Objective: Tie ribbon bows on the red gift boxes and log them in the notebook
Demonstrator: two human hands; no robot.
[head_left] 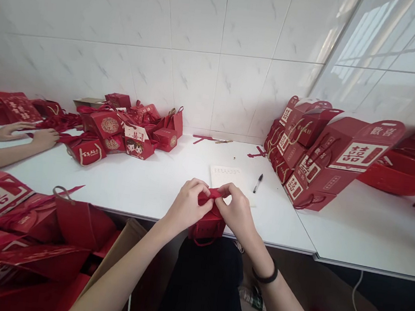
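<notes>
A small red gift box (207,224) rests at the near edge of the white table (143,183), in front of my lap. My left hand (186,206) and my right hand (236,210) meet over its top. Both are closed, pinching the red flaps at the box's top from either side. A dark band circles my right wrist. Just behind the box lie a sheet of paper (228,174) and a black pen (257,183).
Finished red boxes are piled at the right (321,154) and at the back left (120,129). More red bags fill the near left (12,232). Another person's hands (28,134) rest on the table at far left. A second table (367,235) adjoins on the right.
</notes>
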